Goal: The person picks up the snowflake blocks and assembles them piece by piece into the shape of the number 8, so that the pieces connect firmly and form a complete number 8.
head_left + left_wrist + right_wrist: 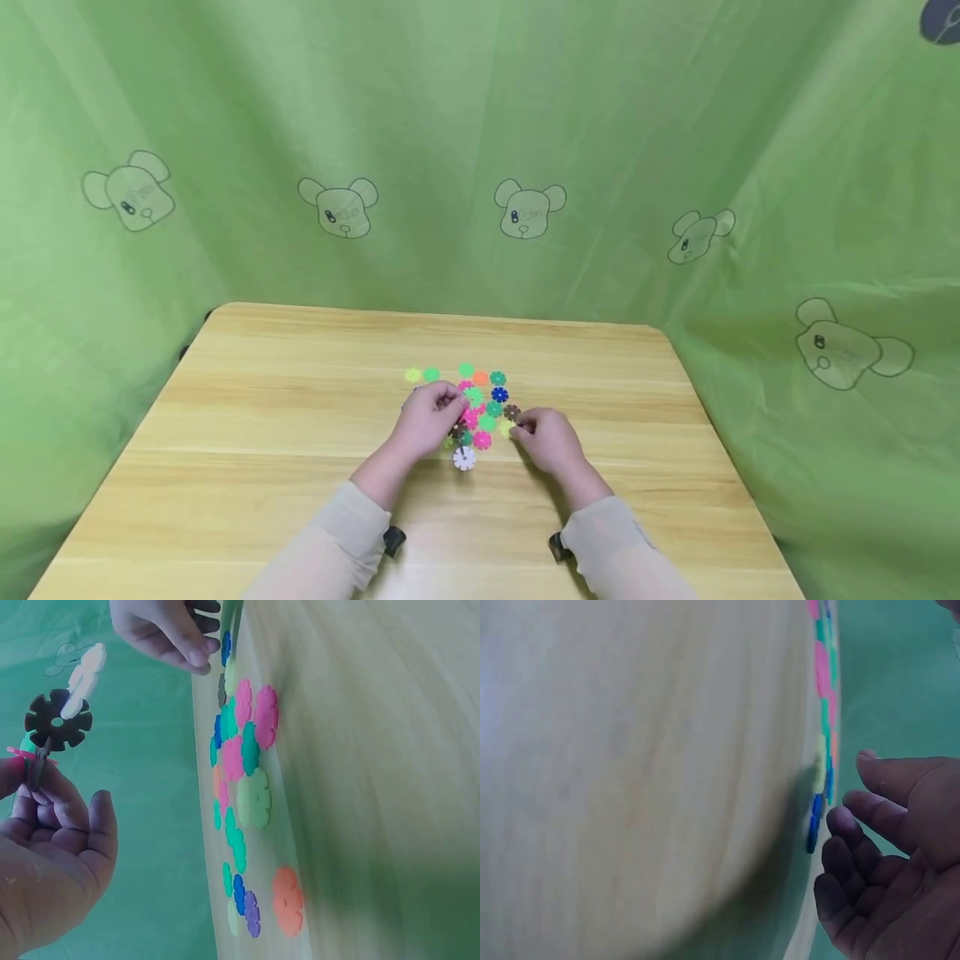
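My left hand pinches a small joined chain of slotted flower-shaped plastic discs, raised over the table. In the left wrist view the chain shows a dark brown disc, a white disc seen nearly edge-on, and a pink disc by the thumb. From the head view the white disc faces upward below that hand. My right hand is low at the right side of the loose discs, near a yellow disc. Its thumb and fingers stand apart with nothing between them in the right wrist view, beside a blue disc.
Loose discs in pink, green, blue, orange and purple lie about the middle of the wooden table, among them an orange disc and a pink disc. A green curtain with bear-like prints hangs around the table.
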`<state>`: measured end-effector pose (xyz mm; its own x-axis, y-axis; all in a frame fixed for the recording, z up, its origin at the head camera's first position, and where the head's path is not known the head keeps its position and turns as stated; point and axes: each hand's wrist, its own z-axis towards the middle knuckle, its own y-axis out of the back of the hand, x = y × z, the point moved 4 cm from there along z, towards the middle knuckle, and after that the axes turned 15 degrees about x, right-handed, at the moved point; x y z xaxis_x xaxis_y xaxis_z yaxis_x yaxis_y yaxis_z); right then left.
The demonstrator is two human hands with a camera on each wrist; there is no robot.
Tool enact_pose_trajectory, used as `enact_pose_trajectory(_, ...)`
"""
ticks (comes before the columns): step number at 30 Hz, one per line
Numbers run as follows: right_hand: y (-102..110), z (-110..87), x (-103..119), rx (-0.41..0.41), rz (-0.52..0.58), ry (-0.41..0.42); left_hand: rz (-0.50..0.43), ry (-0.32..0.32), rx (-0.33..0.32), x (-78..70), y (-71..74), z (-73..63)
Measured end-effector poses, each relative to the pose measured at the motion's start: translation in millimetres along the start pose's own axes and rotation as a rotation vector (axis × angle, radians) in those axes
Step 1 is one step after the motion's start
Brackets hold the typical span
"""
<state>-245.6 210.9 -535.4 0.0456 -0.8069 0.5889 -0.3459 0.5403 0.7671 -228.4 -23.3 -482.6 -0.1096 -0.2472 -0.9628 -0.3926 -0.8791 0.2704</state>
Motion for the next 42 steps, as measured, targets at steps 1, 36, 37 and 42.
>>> enact_pose_trajectory(1,-1.5,1.7,1.0,0.005,-0.035,-0.001,-0.003,0.003,-0.001,0.2,0.1,-0.1)
enact_pose_trajectory(36,-9.7,6.8,7.4,0.014,0.035,0.063,-0.028,0.037,0.003,8.5,-2.2,2.5)
enact_pose_trajectory(37,-8.0,5.0,10.8,-0.005,0.081,0.093,-0.032,0.041,0.006,8.7,-2.5,2.4)
enact_pose_trajectory(42,8.9,-9.3,38.9,-0.122,0.375,0.291,-0.061,0.052,0.012,8.2,-2.9,1.0)
